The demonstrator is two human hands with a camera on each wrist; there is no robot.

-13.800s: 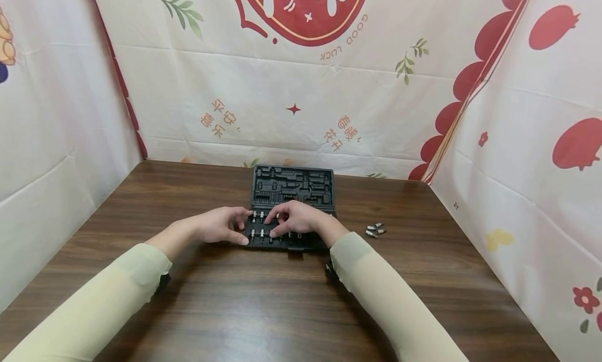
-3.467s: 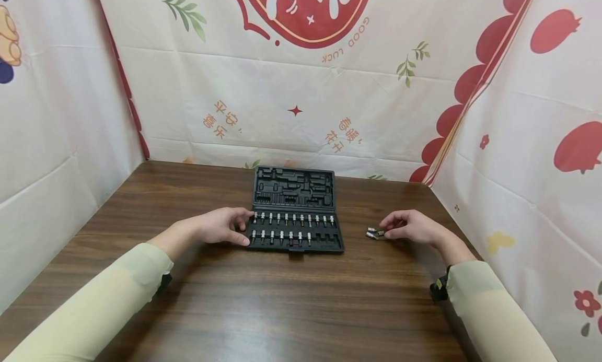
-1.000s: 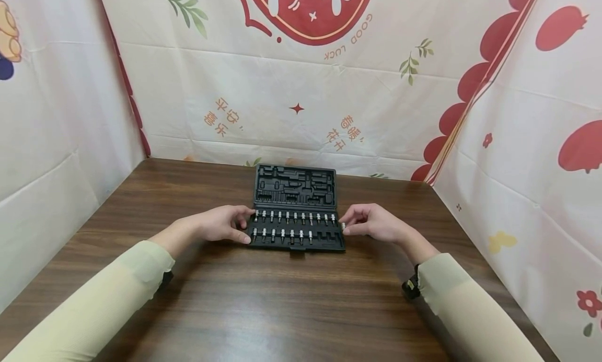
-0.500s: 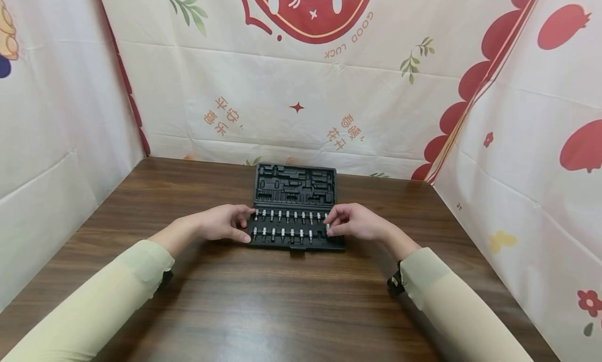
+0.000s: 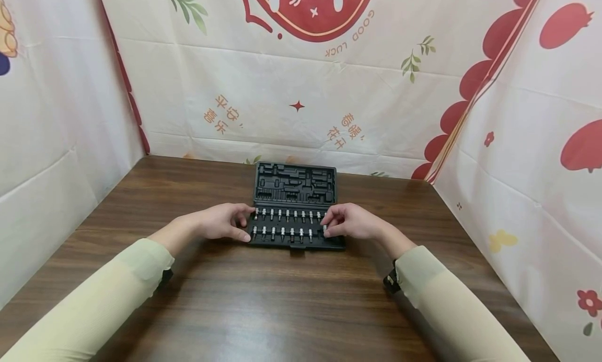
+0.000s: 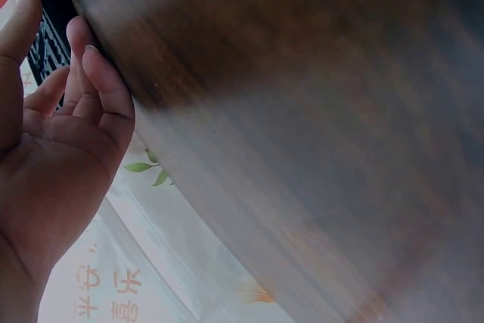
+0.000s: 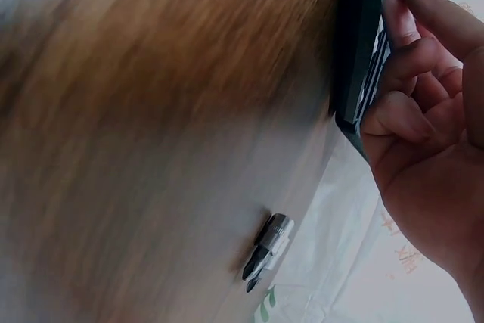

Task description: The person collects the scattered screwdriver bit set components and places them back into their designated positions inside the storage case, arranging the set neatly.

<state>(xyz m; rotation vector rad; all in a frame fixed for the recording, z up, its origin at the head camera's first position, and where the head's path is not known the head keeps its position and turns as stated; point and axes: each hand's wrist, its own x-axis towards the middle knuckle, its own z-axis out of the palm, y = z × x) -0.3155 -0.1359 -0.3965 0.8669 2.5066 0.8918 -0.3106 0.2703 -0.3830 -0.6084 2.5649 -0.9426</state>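
A black bit-socket case (image 5: 296, 186) lies open on the table, its moulded lid raised at the back. Chrome bit sockets (image 5: 287, 215) stand in a back row and a front row. My left hand (image 5: 218, 222) rests at the case's left end, thumb at the front corner and index finger farther back, fingers loosely bent in the left wrist view. Over the right part of the front row, my right hand (image 5: 352, 221) pinches a bit socket (image 5: 324, 229) between thumb and index finger. That hand covers the right end of the back row.
In the right wrist view, loose bit sockets (image 7: 270, 243) lie together on the wooden table (image 5: 277, 299); the right hand hides them in the head view. Printed cloth (image 5: 263, 90) hangs behind the table and along both sides.
The right hand was at the loose bit sockets on the right; it has brought one leftward to the case's front row. Over the last half second it shifted slightly left. The left hand stayed put.
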